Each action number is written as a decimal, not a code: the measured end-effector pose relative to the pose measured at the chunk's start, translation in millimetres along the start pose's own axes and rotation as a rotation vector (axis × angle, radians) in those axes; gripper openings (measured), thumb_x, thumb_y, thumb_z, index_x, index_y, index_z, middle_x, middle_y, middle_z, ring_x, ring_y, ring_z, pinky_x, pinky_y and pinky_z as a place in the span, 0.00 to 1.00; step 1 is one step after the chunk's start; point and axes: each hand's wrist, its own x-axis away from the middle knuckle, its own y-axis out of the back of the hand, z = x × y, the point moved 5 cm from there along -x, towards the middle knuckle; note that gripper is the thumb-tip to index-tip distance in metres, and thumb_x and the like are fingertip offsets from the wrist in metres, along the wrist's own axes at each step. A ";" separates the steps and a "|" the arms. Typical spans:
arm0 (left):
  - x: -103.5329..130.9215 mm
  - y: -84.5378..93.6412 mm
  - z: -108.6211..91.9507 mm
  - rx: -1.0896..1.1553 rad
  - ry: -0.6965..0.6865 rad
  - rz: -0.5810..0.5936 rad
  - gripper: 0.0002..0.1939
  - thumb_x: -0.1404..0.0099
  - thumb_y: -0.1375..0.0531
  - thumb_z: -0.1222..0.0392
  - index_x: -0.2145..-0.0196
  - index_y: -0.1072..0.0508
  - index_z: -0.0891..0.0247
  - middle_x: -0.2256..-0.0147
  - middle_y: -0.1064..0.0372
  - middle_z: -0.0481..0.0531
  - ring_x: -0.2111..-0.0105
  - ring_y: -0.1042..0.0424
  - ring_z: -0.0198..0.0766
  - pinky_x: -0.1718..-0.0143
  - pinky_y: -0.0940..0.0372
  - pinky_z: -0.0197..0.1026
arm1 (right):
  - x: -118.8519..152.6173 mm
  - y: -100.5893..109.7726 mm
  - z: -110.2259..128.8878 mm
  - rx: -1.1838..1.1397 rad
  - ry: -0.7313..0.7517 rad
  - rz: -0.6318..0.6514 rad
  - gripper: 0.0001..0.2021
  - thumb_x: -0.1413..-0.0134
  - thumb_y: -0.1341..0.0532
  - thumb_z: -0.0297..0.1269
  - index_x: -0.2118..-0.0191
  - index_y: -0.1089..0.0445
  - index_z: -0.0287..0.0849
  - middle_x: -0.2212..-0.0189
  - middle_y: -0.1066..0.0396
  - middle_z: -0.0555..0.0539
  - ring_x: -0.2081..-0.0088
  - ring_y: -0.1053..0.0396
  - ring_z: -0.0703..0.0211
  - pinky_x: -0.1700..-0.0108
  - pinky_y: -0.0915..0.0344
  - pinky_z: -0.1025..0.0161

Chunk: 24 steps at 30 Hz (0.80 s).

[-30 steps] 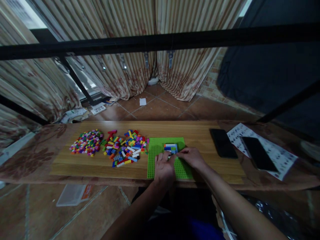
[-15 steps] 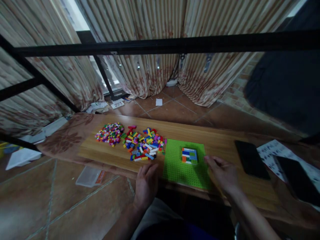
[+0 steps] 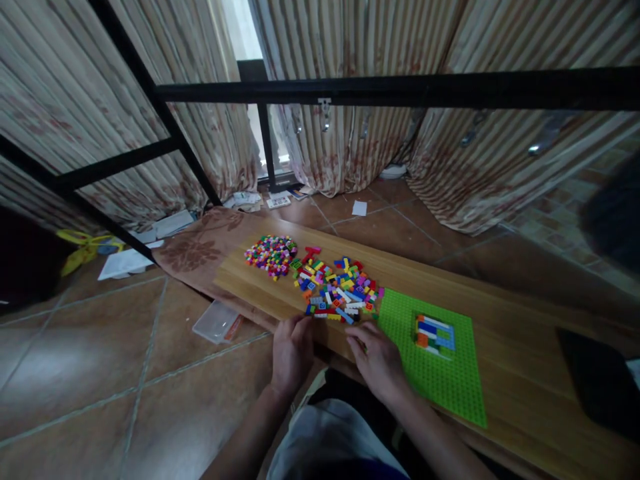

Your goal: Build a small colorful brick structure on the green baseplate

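My left hand (image 3: pixel 291 353) rests at the near table edge, just below the loose bricks. Its fingers are curled together; anything inside the grip is hidden. Between the brick pile and the baseplate is my right hand (image 3: pixel 379 357), its thumb and forefinger bent with a small gap showing. I see nothing clearly held there. A pile of mixed toy building bricks (image 3: pixel 333 291) lies just beyond both hands. On the green studded baseplate (image 3: pixel 450 393) sits a small flat build (image 3: pixel 429 329) of white, blue, orange, green and light blue bricks.
A heap of smaller bricks (image 3: pixel 273 253) lies farther left on the wooden table (image 3: pixel 520 360). A dark flat device (image 3: pixel 595 373) is at the right. A clear plastic box (image 3: pixel 215 322) sits on the tiled floor. A black metal rail (image 3: pixel 400 90) crosses before the curtains.
My view has swung left, so the table appears farther right. My right hand has moved from the baseplate's right edge to its left side, near the loose bricks. My left hand stays by the table edge.
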 end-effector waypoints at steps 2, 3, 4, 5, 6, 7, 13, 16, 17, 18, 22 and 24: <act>-3.6 1.7 5.8 -0.031 0.013 -0.006 0.13 0.34 0.47 0.66 0.53 0.29 0.62 0.56 0.30 0.56 0.58 0.32 0.42 0.54 0.34 0.47 | -9.6 -4.1 3.5 0.070 0.027 -0.020 0.11 0.40 0.47 0.33 0.60 0.27 0.45 0.63 0.29 0.45 0.59 0.31 0.55 0.55 0.35 0.59; -5.4 2.4 8.2 -0.045 0.021 -0.007 0.14 0.34 0.47 0.67 0.52 0.29 0.62 0.56 0.30 0.56 0.58 0.32 0.43 0.54 0.35 0.47 | -13.8 -6.1 5.4 0.103 0.044 -0.030 0.11 0.40 0.47 0.33 0.60 0.27 0.45 0.63 0.29 0.45 0.58 0.32 0.54 0.54 0.35 0.59; -7.3 3.0 10.3 -0.058 0.030 -0.007 0.14 0.34 0.47 0.67 0.52 0.30 0.62 0.56 0.31 0.56 0.58 0.32 0.43 0.54 0.35 0.48 | -17.6 -8.3 7.4 0.133 0.063 -0.040 0.11 0.40 0.46 0.33 0.59 0.27 0.45 0.62 0.29 0.45 0.57 0.32 0.54 0.53 0.35 0.58; -9.3 3.5 12.2 -0.071 0.040 -0.006 0.15 0.35 0.46 0.67 0.51 0.31 0.63 0.56 0.31 0.56 0.57 0.33 0.44 0.54 0.36 0.48 | -21.2 -10.6 9.2 0.162 0.081 -0.051 0.10 0.40 0.46 0.33 0.58 0.28 0.45 0.61 0.29 0.45 0.56 0.33 0.53 0.53 0.36 0.58; -11.5 3.8 13.8 -0.085 0.053 -0.004 0.16 0.36 0.45 0.67 0.50 0.31 0.63 0.55 0.31 0.57 0.57 0.33 0.44 0.53 0.36 0.48 | -24.6 -13.1 10.9 0.192 0.097 -0.058 0.11 0.40 0.46 0.33 0.57 0.28 0.45 0.60 0.29 0.44 0.55 0.33 0.53 0.52 0.36 0.57; -14.0 4.0 15.0 -0.100 0.063 0.000 0.16 0.36 0.44 0.66 0.50 0.32 0.64 0.55 0.31 0.57 0.56 0.33 0.45 0.53 0.36 0.48 | -27.9 -15.7 12.3 0.221 0.110 -0.062 0.11 0.40 0.45 0.34 0.56 0.28 0.45 0.60 0.29 0.44 0.55 0.33 0.52 0.52 0.37 0.57; -30.5 -2.1 12.5 -0.130 0.079 0.096 0.15 0.38 0.42 0.65 0.52 0.30 0.61 0.58 0.30 0.54 0.58 0.33 0.45 0.55 0.38 0.47 | -40.3 -24.1 10.9 0.346 0.128 -0.061 0.07 0.42 0.44 0.32 0.62 0.28 0.44 0.64 0.30 0.44 0.58 0.34 0.52 0.54 0.37 0.56; -35.3 -6.6 9.2 -0.114 0.087 0.123 0.12 0.37 0.42 0.65 0.55 0.28 0.60 0.59 0.30 0.53 0.59 0.32 0.44 0.56 0.38 0.46 | -40.5 -20.9 4.6 0.368 0.113 -0.074 0.07 0.41 0.44 0.33 0.64 0.29 0.45 0.65 0.30 0.45 0.60 0.33 0.53 0.55 0.38 0.57; -36.0 -7.8 8.5 -0.107 0.092 0.125 0.12 0.37 0.43 0.65 0.56 0.28 0.60 0.59 0.30 0.53 0.59 0.32 0.44 0.56 0.38 0.46 | -40.1 -19.2 2.0 0.373 0.100 -0.082 0.07 0.41 0.45 0.33 0.64 0.29 0.45 0.65 0.30 0.45 0.60 0.33 0.53 0.56 0.38 0.57; -36.3 -8.6 8.1 -0.099 0.098 0.121 0.11 0.37 0.43 0.65 0.56 0.28 0.60 0.60 0.30 0.53 0.59 0.32 0.44 0.56 0.39 0.46 | -39.8 -17.5 -0.5 0.378 0.085 -0.089 0.07 0.41 0.45 0.33 0.65 0.29 0.45 0.65 0.30 0.45 0.61 0.33 0.53 0.57 0.38 0.57; -36.2 -9.3 8.6 -0.054 0.123 0.093 0.09 0.36 0.44 0.65 0.58 0.27 0.61 0.61 0.29 0.53 0.59 0.31 0.43 0.55 0.39 0.46 | -39.6 -13.7 -5.2 0.383 0.035 -0.109 0.07 0.41 0.45 0.33 0.63 0.29 0.44 0.64 0.29 0.45 0.62 0.33 0.52 0.58 0.38 0.57; -36.8 -8.9 9.1 -0.040 0.134 0.083 0.09 0.35 0.45 0.65 0.58 0.28 0.61 0.61 0.29 0.53 0.59 0.31 0.43 0.55 0.39 0.46 | -39.5 -14.6 -2.9 0.360 0.032 -0.109 0.08 0.41 0.45 0.32 0.61 0.29 0.44 0.63 0.29 0.44 0.60 0.33 0.52 0.57 0.38 0.57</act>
